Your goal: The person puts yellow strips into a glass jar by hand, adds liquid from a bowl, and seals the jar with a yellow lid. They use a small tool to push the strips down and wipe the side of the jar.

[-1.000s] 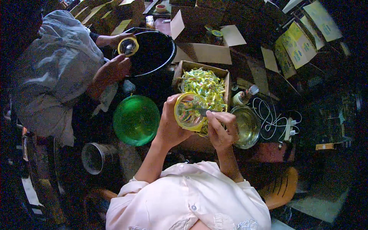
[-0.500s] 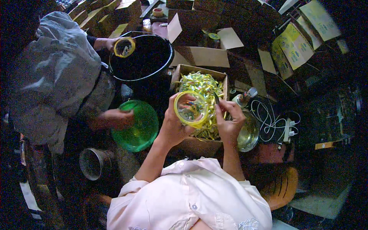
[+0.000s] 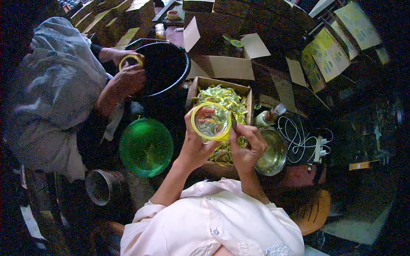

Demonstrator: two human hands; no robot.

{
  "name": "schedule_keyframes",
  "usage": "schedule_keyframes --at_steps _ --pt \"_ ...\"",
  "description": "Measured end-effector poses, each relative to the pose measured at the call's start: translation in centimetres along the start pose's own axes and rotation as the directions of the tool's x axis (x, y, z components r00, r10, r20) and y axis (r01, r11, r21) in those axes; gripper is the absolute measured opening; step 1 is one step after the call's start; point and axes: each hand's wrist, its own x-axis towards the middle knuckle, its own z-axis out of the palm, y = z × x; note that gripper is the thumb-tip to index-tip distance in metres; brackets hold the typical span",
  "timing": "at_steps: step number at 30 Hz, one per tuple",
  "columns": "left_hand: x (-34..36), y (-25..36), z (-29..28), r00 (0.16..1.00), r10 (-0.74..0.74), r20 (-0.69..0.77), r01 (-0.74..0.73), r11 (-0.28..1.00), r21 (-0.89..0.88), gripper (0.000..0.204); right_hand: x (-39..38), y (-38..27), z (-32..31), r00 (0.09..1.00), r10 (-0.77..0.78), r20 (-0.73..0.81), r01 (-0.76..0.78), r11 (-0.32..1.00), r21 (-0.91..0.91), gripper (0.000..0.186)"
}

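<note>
A clear round container with a yellow rim (image 3: 211, 121) is tilted toward me in my left hand (image 3: 193, 143), whose fingers wrap around its side. My right hand (image 3: 248, 147) pinches a small dark blade (image 3: 233, 123), held against the right edge of the yellow rim. The fingers partly cover the blade, so its exact contact cannot be made out. Beneath both hands stands an open cardboard box (image 3: 250, 102), filled with yellow and clear plastic strips (image 3: 220, 94).
At left, a co-worker's hands (image 3: 128, 81) hold another yellow-rimmed container over a black bucket (image 3: 188, 64). A green basin (image 3: 146, 147) and a grey bucket (image 3: 99, 187) stand nearer. Right of the box are a glass bowl (image 3: 275, 155), a bottle (image 3: 269, 116) and a white power strip (image 3: 318, 149).
My right hand has moved left and down, bringing the blade to the rim. The co-worker's second hand has left the green basin and now touches the other container.
</note>
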Motion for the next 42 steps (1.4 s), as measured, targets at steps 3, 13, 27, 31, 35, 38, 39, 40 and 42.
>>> schedule_keyframes --at_steps 3,13,27,31,35,38,39,40,42 --pt "0.1 0.3 0.2 1.0 -0.021 0.016 0.022 0.999 -0.045 0.065 0.3 -0.1 -0.1 1.0 -0.023 -0.01 0.022 0.999 -0.035 0.02" --pt "-0.3 0.2 0.1 0.991 0.07 0.113 -0.078 0.995 0.062 0.068 1.1 0.3 -0.8 0.999 0.034 0.037 -0.036 0.998 0.055 0.022" --pt "0.5 -0.3 -0.7 0.966 0.068 0.249 -0.077 0.997 0.025 0.069 1.1 1.0 -1.2 0.994 0.089 0.068 -0.094 0.994 0.063 0.021" --pt "0.7 0.4 -0.6 0.966 0.066 0.25 -0.08 0.996 0.049 0.071 1.3 0.5 -1.5 0.993 0.093 0.071 -0.096 0.995 0.035 0.02" --pt "0.9 0.4 -0.6 0.968 0.054 0.245 -0.066 0.997 0.041 0.073 1.5 0.6 -1.5 0.99 0.102 0.099 -0.107 0.993 0.041 0.02" --pt "1.1 0.1 -0.9 0.96 0.067 0.274 -0.073 0.997 0.012 0.074 1.4 0.8 -1.6 0.989 0.099 0.106 -0.108 0.991 0.078 0.02" --pt "1.0 -0.1 -0.9 0.946 0.063 0.318 -0.061 0.998 -0.017 0.074 1.2 0.9 -1.6 0.993 0.074 0.089 -0.08 0.995 0.067 0.02" --pt "1.0 -0.2 -0.8 0.946 0.061 0.319 -0.058 0.998 -0.019 0.074 1.3 1.0 -1.6 0.993 0.077 0.09 -0.083 0.994 0.065 0.02" --pt "0.9 -0.2 -0.6 0.945 0.053 0.322 -0.057 0.998 0.004 0.074 1.5 1.2 -1.4 0.995 0.074 0.071 -0.08 0.994 0.079 0.019"
